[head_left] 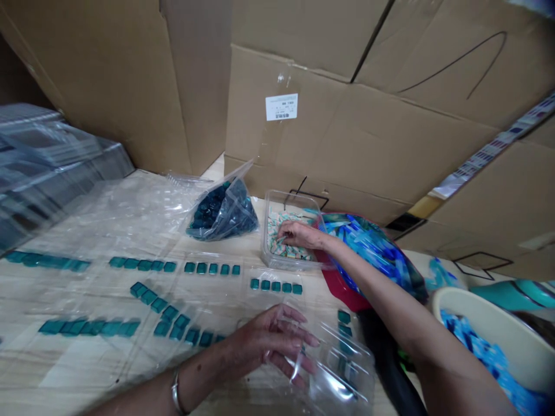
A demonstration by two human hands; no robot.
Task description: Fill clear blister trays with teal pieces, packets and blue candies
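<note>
white printed label (281,107) | on clear plastic film (272,138) | small print, too small to read | nothing else legible

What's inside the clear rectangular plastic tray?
The clear plastic tray holds many small pale pieces with orange and green marks; the right hand covers part, hiding whatever lies beneath.

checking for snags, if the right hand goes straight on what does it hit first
Likely the left wall of the clear plastic tub, just past the fingertips of the right hand; depth is unclear, so the pastel tiles inside could come first.
</note>
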